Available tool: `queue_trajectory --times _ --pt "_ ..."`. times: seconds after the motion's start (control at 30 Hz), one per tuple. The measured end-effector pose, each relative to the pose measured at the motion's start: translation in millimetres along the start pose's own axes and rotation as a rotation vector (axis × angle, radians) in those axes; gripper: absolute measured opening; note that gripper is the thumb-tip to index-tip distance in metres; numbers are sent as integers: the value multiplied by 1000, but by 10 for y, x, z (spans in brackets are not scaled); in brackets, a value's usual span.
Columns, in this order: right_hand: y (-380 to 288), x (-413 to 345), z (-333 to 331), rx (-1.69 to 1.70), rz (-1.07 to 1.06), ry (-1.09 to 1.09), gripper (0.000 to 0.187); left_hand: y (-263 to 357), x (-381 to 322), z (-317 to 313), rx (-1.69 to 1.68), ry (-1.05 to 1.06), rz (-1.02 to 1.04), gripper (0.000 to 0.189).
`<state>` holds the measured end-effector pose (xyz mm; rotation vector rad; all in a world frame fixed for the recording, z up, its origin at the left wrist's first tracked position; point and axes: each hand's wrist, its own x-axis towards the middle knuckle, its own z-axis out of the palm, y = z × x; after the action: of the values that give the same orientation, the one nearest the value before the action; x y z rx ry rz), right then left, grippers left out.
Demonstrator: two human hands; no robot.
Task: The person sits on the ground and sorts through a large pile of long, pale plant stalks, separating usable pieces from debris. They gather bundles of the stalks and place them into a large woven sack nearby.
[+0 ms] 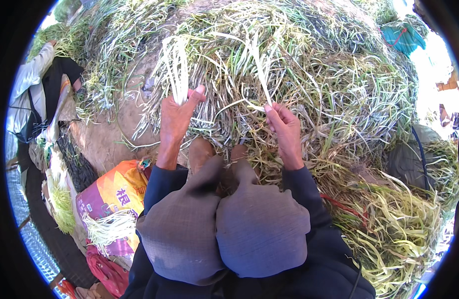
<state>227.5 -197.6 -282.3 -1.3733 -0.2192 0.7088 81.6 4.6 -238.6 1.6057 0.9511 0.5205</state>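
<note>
My left hand [174, 121] grips a small bunch of long, pale leafy stalks [177, 71] that look like blanched chives. The stalks point up and away from me, with the thumb lying across their near ends. To its right, my right hand [285, 125] pinches a thin pale stalk [264, 80] between thumb and fingertips. Both hands are above a wide heap of green, whitish and dry leaves [326, 82], in front of my bent knees [222, 228]. My shoes [201, 153] rest at the near edge of this heap.
By my left side lies a purple and orange printed sack [99, 190] bearing writing, with pale stalks [113, 226] on it. Another person's pale sleeve [37, 67] shows at far left. Yellowish leaves [401, 228] lie at my right, near a dark sack [407, 164].
</note>
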Motion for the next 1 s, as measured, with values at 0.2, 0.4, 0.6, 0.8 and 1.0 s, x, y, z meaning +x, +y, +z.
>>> queue_trajectory --times 0.2,0.4,0.6,0.8,1.0 --pt "-51 -113 243 -143 -9 -108 22 -38 -91 421 -186 -219 -84 32" --pt "5 -95 204 -264 -5 -250 23 -55 -191 547 -283 -394 -230 27" --pt "-147 -91 75 -376 174 -457 21 -120 -225 407 -240 -443 -192 25" --pt "-219 -94 -35 -453 200 -548 20 30 -245 329 -275 -457 -169 27" --pt "-238 -124 -142 -670 172 -552 21 27 -153 175 -269 -291 -83 16"
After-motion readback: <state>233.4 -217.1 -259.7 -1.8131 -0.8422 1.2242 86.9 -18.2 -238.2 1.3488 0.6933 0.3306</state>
